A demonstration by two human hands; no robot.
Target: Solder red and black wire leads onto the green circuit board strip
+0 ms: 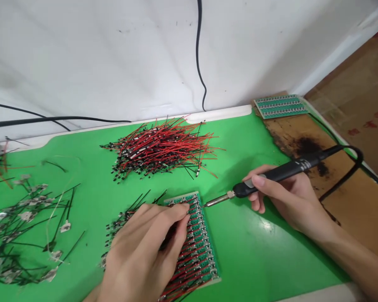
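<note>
My left hand (149, 247) lies over a green circuit board (216, 256), thumb and forefinger pinched at its upper part on a thin red wire, mostly hidden by the fingertips. Rows of small solder pads run down the board, and several red wires (192, 268) lie across it. In my right hand (280, 193) is a black soldering iron (274, 173), gripped like a pen. Its metal tip points left and reaches the board's upper right edge, close to my left fingertips; whether it touches a pad I cannot tell. Black wire ends with small connectors (113, 228) stick out left of the board.
Behind the board is a heap of red and black wires (157, 144) on the green mat (245, 260). Black wires with silvery pieces (27, 216) lie scattered at left. A scorched brown board (343, 188) at right carries another circuit board (280, 106). The iron's cord (359, 157) loops there.
</note>
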